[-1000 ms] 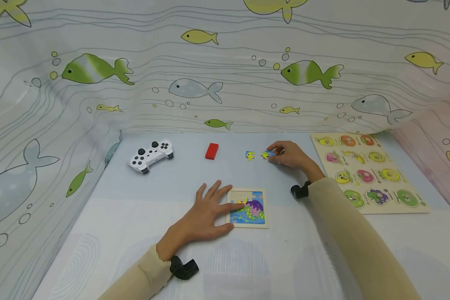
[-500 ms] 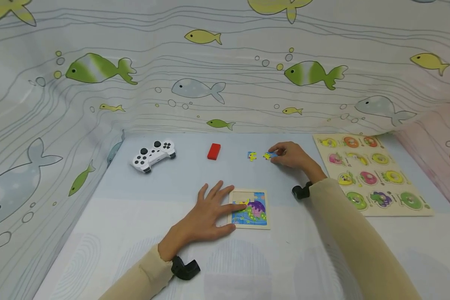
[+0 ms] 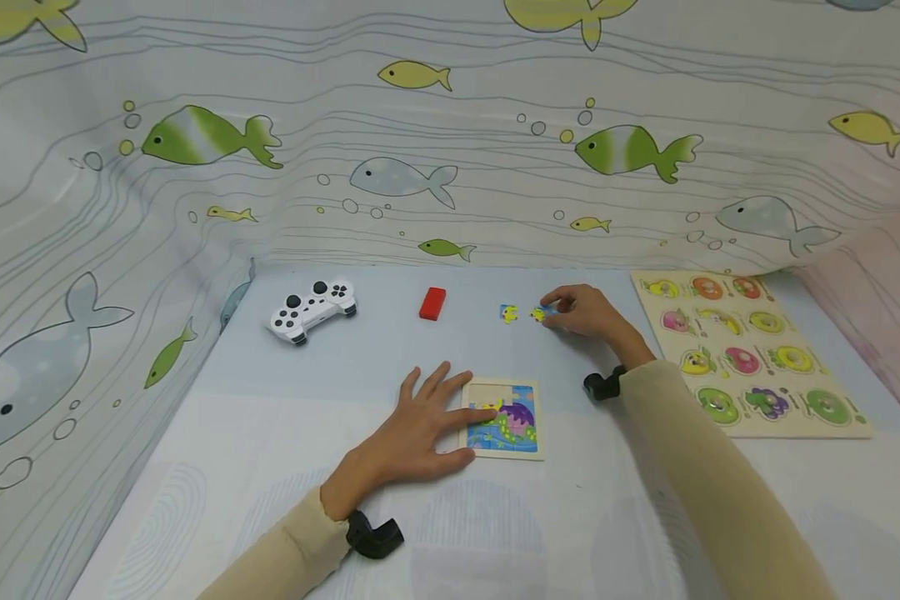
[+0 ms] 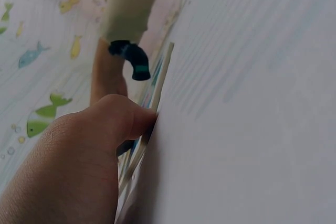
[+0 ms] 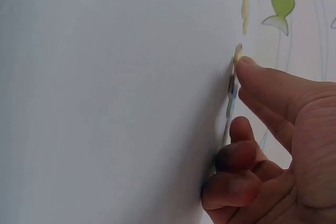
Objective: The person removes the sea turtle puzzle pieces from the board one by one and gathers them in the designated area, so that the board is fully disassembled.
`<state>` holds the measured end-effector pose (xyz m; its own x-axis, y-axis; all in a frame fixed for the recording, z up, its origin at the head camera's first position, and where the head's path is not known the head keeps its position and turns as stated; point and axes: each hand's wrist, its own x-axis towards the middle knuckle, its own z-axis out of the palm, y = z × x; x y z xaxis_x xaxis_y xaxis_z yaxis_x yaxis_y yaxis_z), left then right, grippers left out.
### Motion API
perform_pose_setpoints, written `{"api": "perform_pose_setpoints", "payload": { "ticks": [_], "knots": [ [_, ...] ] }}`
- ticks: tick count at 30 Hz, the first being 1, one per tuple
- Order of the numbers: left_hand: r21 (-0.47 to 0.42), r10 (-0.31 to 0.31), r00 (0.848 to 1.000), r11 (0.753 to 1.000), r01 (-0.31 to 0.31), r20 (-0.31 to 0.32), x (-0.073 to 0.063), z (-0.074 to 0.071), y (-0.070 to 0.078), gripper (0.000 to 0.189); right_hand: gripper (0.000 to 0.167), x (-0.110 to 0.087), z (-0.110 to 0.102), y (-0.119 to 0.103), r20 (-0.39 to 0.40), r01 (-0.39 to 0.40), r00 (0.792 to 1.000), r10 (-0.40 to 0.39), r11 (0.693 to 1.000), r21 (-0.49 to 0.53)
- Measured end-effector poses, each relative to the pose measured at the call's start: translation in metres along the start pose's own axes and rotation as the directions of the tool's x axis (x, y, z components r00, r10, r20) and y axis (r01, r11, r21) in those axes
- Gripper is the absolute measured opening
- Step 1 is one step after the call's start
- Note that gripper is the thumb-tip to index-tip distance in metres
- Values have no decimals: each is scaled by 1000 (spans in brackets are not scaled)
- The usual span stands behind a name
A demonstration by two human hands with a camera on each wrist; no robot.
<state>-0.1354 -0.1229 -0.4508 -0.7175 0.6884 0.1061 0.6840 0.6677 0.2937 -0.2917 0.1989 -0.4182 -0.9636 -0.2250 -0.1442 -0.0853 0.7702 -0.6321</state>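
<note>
My left hand [image 3: 412,433] lies with spread fingers over the left side of a small wooden jigsaw tray [image 3: 502,455], index finger on its picture and thumb at the lower edge. A purple and green picture fills most of the tray, with a bare wooden patch at upper left. Farther back, my right hand [image 3: 581,310] pinches a yellow and blue puzzle piece [image 3: 537,314], partly covered by the fingers. In the right wrist view this piece [image 5: 232,85] appears edge-on beside the thumb, low over the table. A second yellow and blue piece [image 3: 508,312] lies just left of it.
A red block [image 3: 432,303] and a white game controller [image 3: 312,312] lie toward the back left. On the right is a large wooden fruit puzzle board [image 3: 753,427], close to my right forearm. A fish-printed sheet [image 3: 390,225] rises behind the table.
The whole head view has shifted slightly, so things appear a little farther right. My right fingers now cover more of the puzzle piece. The left hand keeps its place on the tray.
</note>
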Motion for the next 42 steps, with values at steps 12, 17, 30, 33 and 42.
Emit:
{"api": "perform_pose_setpoints", "payload": {
  "ticks": [12, 17, 30, 33, 42],
  "knots": [
    [-10, -5, 1000, 1000, 5, 12, -1, -1, 1, 53, 40, 21, 22, -27, 2, 124, 992, -125, 982, -145],
    [-11, 4, 1000, 1000, -4, 6, 0, -2, 1, 53, 37, 24, 30, -38, -13, 136, 990, -141, 974, -183],
    [2, -7, 1000, 1000, 7, 15, 0, -2, 2, 54, 41, 26, 19, -33, 4, 126, 992, -126, 988, -90],
    [13, -8, 1000, 1000, 8, 3, 0, -2, 2, 54, 42, 17, 6, -13, 11, 147, 989, -147, 988, -55],
    [4, 1, 1000, 1000, -1, -11, 1, 2, 1, 53, 35, 9, -2, 18, 17, 181, 983, -181, 982, -60]
  ]
}}
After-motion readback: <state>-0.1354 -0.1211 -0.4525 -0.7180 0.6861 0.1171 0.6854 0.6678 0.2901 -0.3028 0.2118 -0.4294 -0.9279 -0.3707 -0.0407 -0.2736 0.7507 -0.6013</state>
